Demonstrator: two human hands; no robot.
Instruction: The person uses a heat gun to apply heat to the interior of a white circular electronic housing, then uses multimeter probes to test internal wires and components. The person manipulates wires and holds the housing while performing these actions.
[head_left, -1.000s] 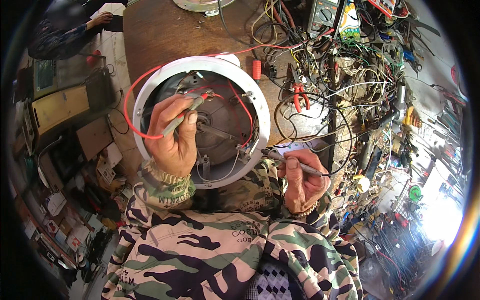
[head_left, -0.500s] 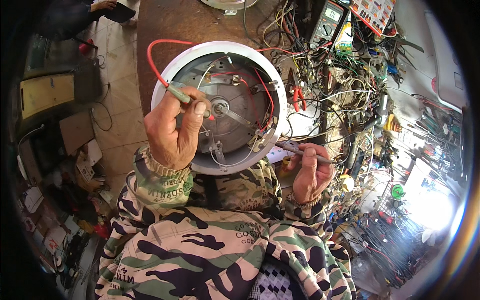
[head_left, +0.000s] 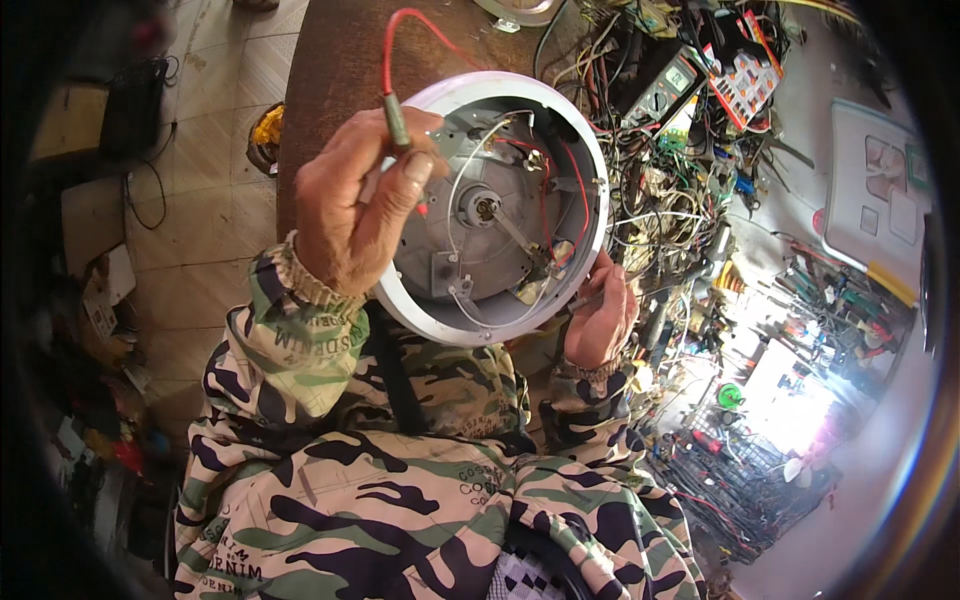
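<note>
A round metal appliance housing (head_left: 590, 130) with a white rim faces up in front of me, its inside showing a central round fitting (head_left: 483, 207), a metal strip, and red and white wires. My left hand (head_left: 365, 195) is closed on a grey test probe (head_left: 397, 125) with a red lead (head_left: 388, 50); its red tip end (head_left: 421, 210) points down over the housing's left side. At the lower right rim my right hand (head_left: 603, 320) is closed, its fingers against the edge. A second grey test probe lies in that hand, mostly hidden by the fingers.
A multimeter (head_left: 665, 90) lies at the far right of the brown table (head_left: 330, 60), beside a printed card (head_left: 742, 90). Tangled wires and tools (head_left: 690, 180) crowd the right side. A metal ring (head_left: 525, 10) lies at the back. Tiled floor (head_left: 205, 210) is on the left.
The housing has shifted right in view and its inside shows more. My left hand has lifted the red-lead probe, which stands steeper. My right hand has moved up against the rim.
</note>
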